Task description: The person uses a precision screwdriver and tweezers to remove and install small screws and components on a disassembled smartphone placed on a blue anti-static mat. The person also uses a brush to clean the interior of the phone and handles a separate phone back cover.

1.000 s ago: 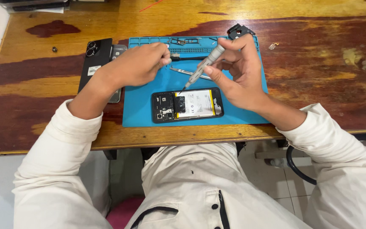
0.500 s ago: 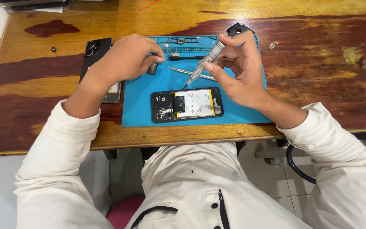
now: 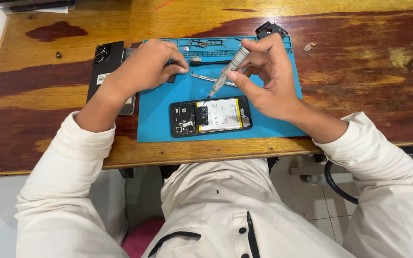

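An opened smartphone with its battery showing lies on a blue repair mat. My right hand holds a slim silver screwdriver, tip down just above the phone's top edge. My left hand rests at the mat's upper left, fingertips pinched on a small dark part. Between the hands lies a pair of metal tweezers.
A black phone back cover lies left of the mat on the wooden table. Small parts sit in the mat's top tray. A black clip is at the mat's upper right corner. A small screw lies far left.
My left hand moved left and down from the mat's top tray, carrying a small dark part. The right hand lowered the screwdriver tip toward the phone.
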Demonstrator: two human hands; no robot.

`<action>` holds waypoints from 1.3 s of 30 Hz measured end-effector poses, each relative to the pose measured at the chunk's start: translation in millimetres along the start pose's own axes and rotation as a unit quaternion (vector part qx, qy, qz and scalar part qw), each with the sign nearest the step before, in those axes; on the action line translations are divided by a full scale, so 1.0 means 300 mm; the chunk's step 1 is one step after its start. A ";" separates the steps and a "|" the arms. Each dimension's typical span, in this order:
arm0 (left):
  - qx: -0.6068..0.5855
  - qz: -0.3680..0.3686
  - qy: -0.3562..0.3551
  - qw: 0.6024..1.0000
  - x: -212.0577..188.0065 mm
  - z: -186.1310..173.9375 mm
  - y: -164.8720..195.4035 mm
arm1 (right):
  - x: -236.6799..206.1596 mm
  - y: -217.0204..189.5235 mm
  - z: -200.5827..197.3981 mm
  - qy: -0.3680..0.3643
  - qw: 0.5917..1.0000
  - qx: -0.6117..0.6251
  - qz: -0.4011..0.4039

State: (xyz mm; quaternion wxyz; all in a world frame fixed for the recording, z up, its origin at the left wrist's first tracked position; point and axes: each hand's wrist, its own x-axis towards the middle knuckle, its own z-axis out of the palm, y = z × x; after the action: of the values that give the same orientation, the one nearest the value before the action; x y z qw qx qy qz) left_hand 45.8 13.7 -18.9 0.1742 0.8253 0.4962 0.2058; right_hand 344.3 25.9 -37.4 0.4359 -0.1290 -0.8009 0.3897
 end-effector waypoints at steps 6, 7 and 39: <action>0.037 0.018 0.034 0.999 0.007 0.003 0.017 | -0.003 0.002 0.000 0.001 1.000 0.003 0.002; 0.045 0.018 0.037 0.998 0.008 0.006 0.017 | -0.003 0.002 0.001 0.002 1.000 0.001 0.002; -0.529 -0.142 -0.006 0.837 0.026 0.090 0.074 | 0.013 -0.013 -0.009 0.070 0.981 -0.087 -0.161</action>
State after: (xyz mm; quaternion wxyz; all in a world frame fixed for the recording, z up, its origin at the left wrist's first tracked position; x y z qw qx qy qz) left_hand 79.5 8.4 -29.9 0.6143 0.5296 0.4224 0.4046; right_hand 344.8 26.8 -31.3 0.5347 -0.0625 -0.8096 0.2338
